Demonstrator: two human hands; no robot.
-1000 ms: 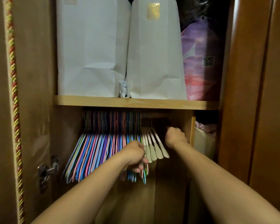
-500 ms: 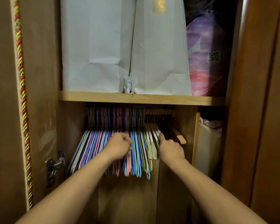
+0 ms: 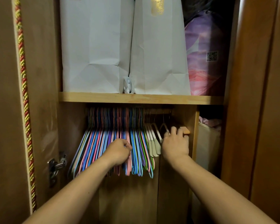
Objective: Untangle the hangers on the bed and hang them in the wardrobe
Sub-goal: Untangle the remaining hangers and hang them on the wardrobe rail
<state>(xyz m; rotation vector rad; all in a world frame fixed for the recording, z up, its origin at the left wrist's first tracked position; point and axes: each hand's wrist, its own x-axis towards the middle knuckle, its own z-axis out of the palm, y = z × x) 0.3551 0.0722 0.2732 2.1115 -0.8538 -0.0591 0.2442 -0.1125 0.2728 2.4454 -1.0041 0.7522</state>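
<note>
Left hand [image 3: 119, 151]: fingers curled tight into the coloured hangers [image 3: 103, 143], gripping some of their arms near the right part of the bunch; how many it holds, cannot tell. Right hand [image 3: 175, 143]: fingers [image 3: 174, 130] bent forward over a wooden hanger [image 3: 184, 130], thumb side towards the pale hangers [image 3: 153, 143]; hand touches the wood, but whether it truly grips it, cannot tell.

Hangers: all hooked on one rail [image 3: 158, 111] under the shelf [image 3: 141, 98]. Coloured ones packed tight, fanning left and down, too many and too overlapped to count; blue, pink, purple, green visible. Pale ones just right of them: about four, cream tips showing beside the right wrist. One thin hanger [image 3: 164, 126] between the pale ones and the right hand. Wooden one furthest right, one end showing against the partition [image 3: 194, 135].

On the shelf: two white paper bags [image 3: 95, 46] side by side, touching; the right one has a gold mark near the top. Small white crumpled wrapper [image 3: 128, 85] wedged between their bases. One purple-pink package [image 3: 204, 59] with a QR code right of the bags.

Left: open door [image 3: 5, 110] with one red-and-yellow twisted cord [image 3: 23, 88] down its edge, one metal hinge [image 3: 57, 165] below. Right of the partition: a beige bin [image 3: 207, 146] with pink cloth on top.
</note>
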